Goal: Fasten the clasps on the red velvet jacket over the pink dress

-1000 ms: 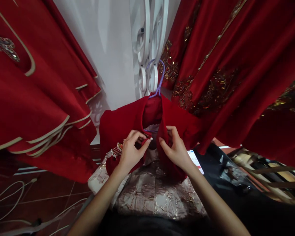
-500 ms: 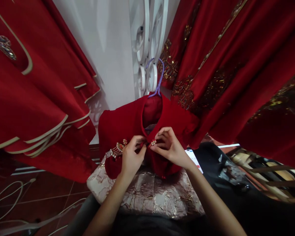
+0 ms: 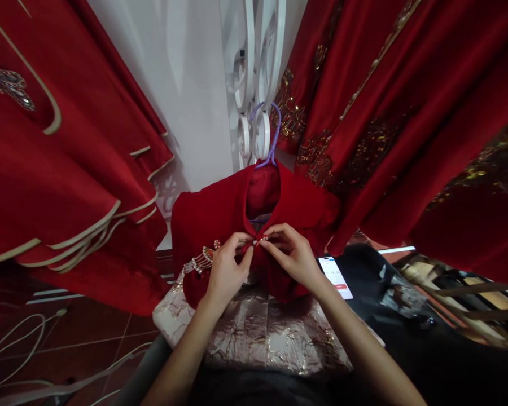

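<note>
A red garment (image 3: 207, 208) on a purple hanger (image 3: 273, 148) lies over a shiny pinkish patterned cushion (image 3: 275, 344). At the base of its collar, my left hand (image 3: 228, 268) pinches the left front edge. My right hand (image 3: 294, 256) pinches a small beaded button (image 3: 261, 240) on the right edge. The fingertips of both hands nearly meet there, and the two edges touch. They hide the exact spot where loop and button come together. Beside my left hand, a beaded tassel brooch (image 3: 202, 260) hangs on the garment's front.
Red cloth with pale piping (image 3: 88, 169) hangs on the left, and sequined red cloth (image 3: 376, 141) on the right. A white scrolled metal frame (image 3: 249, 67) stands behind. A lit phone (image 3: 336, 277) rests on a dark surface at right. White cables (image 3: 38, 332) trail over the tiled floor.
My right hand has shifted slightly left and down, bringing the beaded button against the left front edge. The left hand has stayed nearly in place. The view has moved a little, showing more phone.
</note>
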### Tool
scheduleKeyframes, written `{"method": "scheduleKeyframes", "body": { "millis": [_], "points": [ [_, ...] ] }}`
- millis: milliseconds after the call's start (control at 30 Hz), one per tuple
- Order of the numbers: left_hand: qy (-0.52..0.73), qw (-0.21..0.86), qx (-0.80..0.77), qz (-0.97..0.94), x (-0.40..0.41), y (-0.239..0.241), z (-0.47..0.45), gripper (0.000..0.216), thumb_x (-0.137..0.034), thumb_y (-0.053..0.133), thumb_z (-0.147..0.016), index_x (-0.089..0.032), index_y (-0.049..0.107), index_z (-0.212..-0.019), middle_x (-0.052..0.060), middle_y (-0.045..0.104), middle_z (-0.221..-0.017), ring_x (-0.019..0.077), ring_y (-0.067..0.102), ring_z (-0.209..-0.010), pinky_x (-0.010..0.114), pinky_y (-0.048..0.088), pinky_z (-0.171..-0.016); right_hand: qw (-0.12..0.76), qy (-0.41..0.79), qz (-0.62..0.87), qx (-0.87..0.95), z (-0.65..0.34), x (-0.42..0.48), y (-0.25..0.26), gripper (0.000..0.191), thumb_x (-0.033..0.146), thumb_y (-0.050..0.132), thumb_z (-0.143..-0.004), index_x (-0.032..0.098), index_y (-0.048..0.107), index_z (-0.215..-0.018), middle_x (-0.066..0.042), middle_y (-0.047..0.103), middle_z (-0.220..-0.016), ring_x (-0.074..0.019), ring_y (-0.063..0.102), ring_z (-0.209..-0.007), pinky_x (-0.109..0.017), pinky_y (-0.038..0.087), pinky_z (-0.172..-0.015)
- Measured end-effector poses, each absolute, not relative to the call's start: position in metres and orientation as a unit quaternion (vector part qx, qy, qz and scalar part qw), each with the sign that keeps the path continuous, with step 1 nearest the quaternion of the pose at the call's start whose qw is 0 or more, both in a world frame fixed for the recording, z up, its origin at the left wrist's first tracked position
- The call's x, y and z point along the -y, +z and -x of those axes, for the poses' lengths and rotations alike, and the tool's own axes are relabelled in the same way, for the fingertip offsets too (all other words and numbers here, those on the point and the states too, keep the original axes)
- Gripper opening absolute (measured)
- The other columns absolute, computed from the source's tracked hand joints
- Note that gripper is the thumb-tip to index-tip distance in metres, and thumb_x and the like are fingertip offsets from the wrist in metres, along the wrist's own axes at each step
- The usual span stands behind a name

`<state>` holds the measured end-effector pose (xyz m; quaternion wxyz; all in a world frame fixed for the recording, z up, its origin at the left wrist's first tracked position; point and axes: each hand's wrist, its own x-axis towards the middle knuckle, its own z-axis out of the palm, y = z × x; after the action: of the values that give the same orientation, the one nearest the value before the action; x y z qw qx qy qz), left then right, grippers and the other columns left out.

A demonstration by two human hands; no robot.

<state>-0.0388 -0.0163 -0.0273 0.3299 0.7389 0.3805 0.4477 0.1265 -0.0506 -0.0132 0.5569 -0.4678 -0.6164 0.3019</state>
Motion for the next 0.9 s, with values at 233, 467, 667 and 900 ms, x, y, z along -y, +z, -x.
{"method": "scheduleKeyframes", "body": {
  "millis": [233,467,667,900],
  "points": [
    [0.396,0.233,-0.375,-0.805,0.014,-0.016,0.036,0.017,-0.017,0.054,-0.086,-0.020,0.058,-0.103,0.003,0.070,-0.098,0.0158,0.066,-0.085,0.029,0.053,-0.081,0.589,0.182,0.512,0.599,-0.120,0.049,-0.024,0.010,0.029,0.063,-0.088,0.022,0.061,-0.094,-0.004,0.065,-0.093,-0.0162,0.066,-0.089,-0.029,0.060,-0.078],
    [0.387,0.194,-0.376,-0.819,0.007,-0.009,0.030,0.005,-0.024,0.057,-0.087,-0.020,0.060,-0.089,0.001,0.071,-0.088,0.0152,0.067,-0.077,0.026,0.050,-0.073,0.581,0.151,0.505,0.621,-0.125,0.048,-0.022,0.007,0.025,0.063,-0.088,0.022,0.068,-0.093,-0.004,0.068,-0.094,-0.0160,0.067,-0.090,-0.028,0.060,-0.077],
    [0.355,0.160,-0.381,-0.839,-0.002,-0.008,0.024,0.006,-0.024,0.056,-0.089,-0.020,0.061,-0.088,0.000,0.070,-0.084,0.0151,0.065,-0.073,0.025,0.046,-0.069,0.611,0.186,0.519,0.568,-0.128,0.043,-0.029,0.014,0.029,0.064,-0.087,0.021,0.071,-0.097,-0.005,0.071,-0.097,-0.0178,0.070,-0.090,-0.031,0.060,-0.084],
    [0.346,0.139,-0.404,-0.835,-0.017,-0.016,0.019,0.010,-0.024,0.052,-0.091,-0.021,0.061,-0.090,0.002,0.070,-0.087,0.0161,0.065,-0.074,0.026,0.044,-0.068,0.584,0.259,0.499,0.586,-0.133,0.031,-0.046,0.038,0.031,0.058,-0.090,0.027,0.062,-0.128,-0.001,0.064,-0.129,-0.0203,0.062,-0.117,-0.037,0.050,-0.104]
  ]
}}
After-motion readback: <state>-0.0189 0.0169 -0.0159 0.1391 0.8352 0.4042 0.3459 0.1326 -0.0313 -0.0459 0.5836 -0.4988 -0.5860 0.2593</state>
